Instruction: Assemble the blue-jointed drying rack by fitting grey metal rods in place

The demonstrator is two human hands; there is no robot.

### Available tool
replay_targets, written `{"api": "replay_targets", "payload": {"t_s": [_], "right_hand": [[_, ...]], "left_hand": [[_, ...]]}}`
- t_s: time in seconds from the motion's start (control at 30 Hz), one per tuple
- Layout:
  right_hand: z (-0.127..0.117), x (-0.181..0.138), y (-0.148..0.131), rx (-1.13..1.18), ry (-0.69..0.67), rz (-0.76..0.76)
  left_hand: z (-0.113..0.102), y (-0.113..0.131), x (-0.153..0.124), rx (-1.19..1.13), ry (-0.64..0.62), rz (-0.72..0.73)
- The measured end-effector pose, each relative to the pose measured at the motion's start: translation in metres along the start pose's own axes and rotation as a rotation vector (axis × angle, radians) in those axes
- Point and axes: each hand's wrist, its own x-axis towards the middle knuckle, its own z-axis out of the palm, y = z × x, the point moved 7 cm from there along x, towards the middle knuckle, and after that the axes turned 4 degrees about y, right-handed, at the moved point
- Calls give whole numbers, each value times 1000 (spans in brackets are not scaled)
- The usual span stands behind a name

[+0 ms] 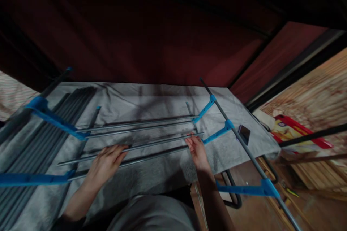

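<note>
A thin metal rod [154, 145] lies across both my hands, its left end free beyond my left hand. My left hand [107, 160] is wrapped over it from above. My right hand [195, 148] pinches it near its right end, beside a blue plastic bracket [217, 132]. Nearer my body, a second metal rod [151, 157] runs from a left blue bracket [35, 179] and passes behind my right hand. Farther off, two more rods [141, 129] span between blue brackets. A long grey tube [248, 151] carries the right brackets.
Several grey tubes [51, 133] lie side by side on the left of the cloth-covered table [151, 101]. A phone [244, 134] rests near its right edge. Red-and-yellow packaging [298, 133] and wooden slats [316, 177] are at the right, with a dark red curtain [151, 43] behind.
</note>
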Motion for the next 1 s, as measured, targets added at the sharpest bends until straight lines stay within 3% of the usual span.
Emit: {"api": "replay_targets", "payload": {"t_s": [0.27,0.67,1.0], "right_hand": [[2,7,-8,42,17,17],[43,20,-40,44,-119,-62],[68,52,-53,-11,-116,-6]], "left_hand": [[7,-2,-1,-26,48,6],[6,7,9,-44,24,7],[-14,30,27,-23,81,53]]}}
